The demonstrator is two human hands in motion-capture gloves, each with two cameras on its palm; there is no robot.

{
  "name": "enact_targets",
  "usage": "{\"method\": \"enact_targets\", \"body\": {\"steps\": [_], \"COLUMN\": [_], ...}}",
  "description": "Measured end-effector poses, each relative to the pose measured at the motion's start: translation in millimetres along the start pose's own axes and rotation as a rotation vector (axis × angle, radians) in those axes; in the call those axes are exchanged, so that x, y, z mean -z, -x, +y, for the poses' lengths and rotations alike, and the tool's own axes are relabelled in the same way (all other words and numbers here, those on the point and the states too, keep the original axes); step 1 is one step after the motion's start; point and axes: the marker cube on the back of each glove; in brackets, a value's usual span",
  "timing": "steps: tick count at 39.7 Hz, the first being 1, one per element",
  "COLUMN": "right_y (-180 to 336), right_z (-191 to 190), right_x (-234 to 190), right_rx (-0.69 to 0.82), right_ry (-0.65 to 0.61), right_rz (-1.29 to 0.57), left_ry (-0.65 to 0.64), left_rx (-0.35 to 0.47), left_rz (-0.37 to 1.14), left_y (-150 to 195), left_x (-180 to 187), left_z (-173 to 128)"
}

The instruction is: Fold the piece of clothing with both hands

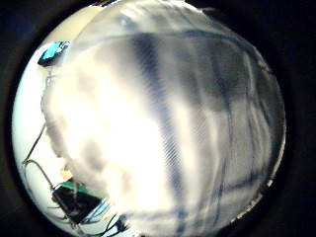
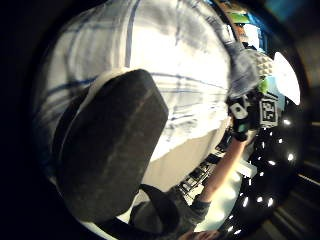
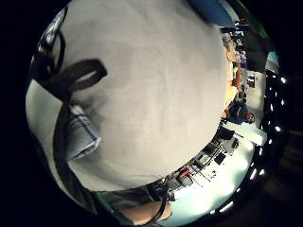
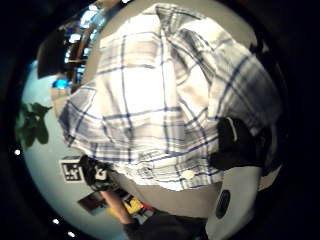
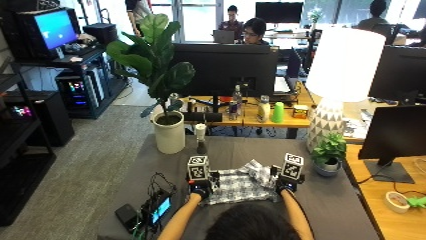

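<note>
A white and blue plaid shirt (image 5: 238, 186) lies crumpled on the grey table (image 5: 333, 200) in front of me, between my two hands. My left hand (image 5: 200, 189) holds its left edge; its thumb (image 2: 110, 150) lies over the cloth (image 2: 170, 60), and the cloth (image 1: 163, 128) fills the little finger side view. My right hand (image 5: 286, 186) grips the right edge, where the fabric is bunched up, with its thumb (image 4: 235, 145) on the shirt (image 4: 150, 100). In the right thumb side view the left hand (image 4: 95, 172) pinches the far hem. A fold of cloth (image 3: 80, 132) shows beside bare table (image 3: 156, 85).
A white pot with a large plant (image 5: 168, 132) and a slim bottle (image 5: 201, 137) stand at the table's far left. A white lamp (image 5: 333, 70) and a small potted plant (image 5: 329, 152) stand at the right. A device with cables (image 5: 156, 207) lies at the front left.
</note>
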Motion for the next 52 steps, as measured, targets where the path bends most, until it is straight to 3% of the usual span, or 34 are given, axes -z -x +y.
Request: {"method": "enact_targets", "body": {"steps": [10,16,23,27,31,34,38,41,44,48,52], "right_y": [24.5,71.3,177.9,252.0,303.7,326.2,329.8,316.3,290.8,249.2,233.4], "right_z": [7.7,-48.6,5.5,38.2,104.2,122.0,124.1,123.3,115.7,99.0,88.4], "right_x": [63.6,94.2,114.5,75.4,17.8,-11.3,-14.1,7.3,48.8,106.3,133.7], "right_rx": [0.081,0.128,0.294,0.419,0.516,0.609,0.649,0.627,0.593,0.527,0.616], "right_ry": [-0.114,-0.258,-0.384,-0.317,-0.085,0.052,0.132,0.117,-0.021,-0.251,-0.316], "right_rz": [-0.100,-0.084,-0.053,-0.044,-0.037,-0.102,-0.233,-0.326,-0.372,-0.298,-0.314], "left_ry": [-0.315,-0.298,-0.394,-0.468,-0.514,-0.504,-0.498,-0.494,-0.482,-0.475,-0.473], "left_rx": [0.033,-0.012,0.008,0.039,0.053,0.064,0.086,0.113,0.127,0.148,0.147], "left_rz": [-0.047,-0.007,0.056,0.099,0.130,0.130,0.127,0.124,0.117,0.102,0.102], "left_y": [22.5,45.9,63.5,75.9,89.2,97.8,110.2,121.4,126.6,127.2,125.1], "left_x": [96.9,117.8,153.0,167.0,171.7,170.0,167.1,164.2,163.6,165.4,166.8], "left_z": [23.7,-7.9,9.9,24.2,33.3,38.0,37.3,31.9,31.5,32.9,32.9]}}
